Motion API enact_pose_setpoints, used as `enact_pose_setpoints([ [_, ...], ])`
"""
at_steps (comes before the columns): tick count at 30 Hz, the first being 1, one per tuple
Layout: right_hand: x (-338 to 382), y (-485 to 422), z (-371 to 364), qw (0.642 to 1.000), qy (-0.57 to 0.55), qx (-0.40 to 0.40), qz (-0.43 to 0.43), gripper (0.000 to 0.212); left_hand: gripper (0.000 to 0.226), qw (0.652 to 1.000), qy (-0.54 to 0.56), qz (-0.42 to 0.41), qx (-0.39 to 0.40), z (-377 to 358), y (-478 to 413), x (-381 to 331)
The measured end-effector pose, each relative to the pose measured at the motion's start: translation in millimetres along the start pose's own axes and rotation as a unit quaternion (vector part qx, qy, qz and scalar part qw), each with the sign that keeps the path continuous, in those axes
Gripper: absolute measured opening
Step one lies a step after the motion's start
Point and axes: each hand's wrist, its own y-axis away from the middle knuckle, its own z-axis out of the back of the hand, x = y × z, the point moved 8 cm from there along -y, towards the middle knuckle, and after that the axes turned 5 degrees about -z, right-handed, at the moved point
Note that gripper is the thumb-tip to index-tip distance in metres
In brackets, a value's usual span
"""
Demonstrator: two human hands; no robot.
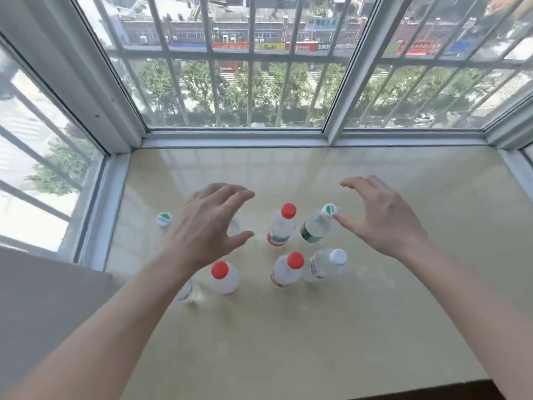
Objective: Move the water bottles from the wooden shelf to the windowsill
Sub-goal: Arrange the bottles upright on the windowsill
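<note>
Hands over bottles on the windowsill [317, 327], head view. Left hand [207, 223] and right hand [383, 223] are both hovering palm-down w/ fingers spread; each grip is released and holding nothing.

Key relation: the green-cap bottle [314, 229] is standing just left of the right thumb, whose tip is sitting at the cap's edge; whether it is touching can't be told. The bottle's long axis is running upright, its apparent lean prob. coming from the wide-angle lens. The right hand is the nearer one, so any regrip would likely be coming from the right, closing leftward on the neck.

Other bottles, all standing on the sill:
- back red-cap bottle [281, 230], just beside the green-cap one, betw. the two hands
- front-left red-cap bottle [225, 280], near the left wrist
- front-mid red-cap bottle [284, 272], w/ the white-cap bottle [324, 265] just beside it

Hidden or unclear:
- far-left bottle [164, 220] is showing its cap only
- another clear bottle [187, 291] is lying mostly under the left forearm
- the wooden shelf is not appearing in view, so the no. of bottles remaining can't be judged
</note>
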Motion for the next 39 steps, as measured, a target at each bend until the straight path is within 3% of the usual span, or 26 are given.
enact_pose_setpoints([
  [9, -90.8, -35.8, -46.2, 0.994, -0.084, 0.067, -0.014, 0.064, 0.064, 0.997, 0.010, 0.071, 0.013, -70.1, -37.5, -48.8],
  [17, -108.2, -52.3, -120.6, 0.979, -0.121, 0.162, -0.017, 0.073, 0.069, 0.988, 0.010, 0.153, 0.020, -114.3, -47.9, -38.3],
  [24, -99.8, -72.6, -139.5, 0.975, -0.173, 0.141, 0.008, 0.082, 0.075, 0.961, 0.128, 0.245, 0.021, -148.8, -57.5, -15.7],
  [29, -98.2, -75.1, -150.4, 0.966, -0.217, 0.137, 0.032, 0.059, 0.052, 0.941, 0.216, 0.259, 0.014, -164.0, -62.8, -10.2],
  [39, -99.3, -74.8, -155.3, 0.965, -0.215, 0.137, 0.068, 0.056, 0.043, 0.929, 0.252, 0.270, 0.023, -168.4, -62.1, -9.1],
])
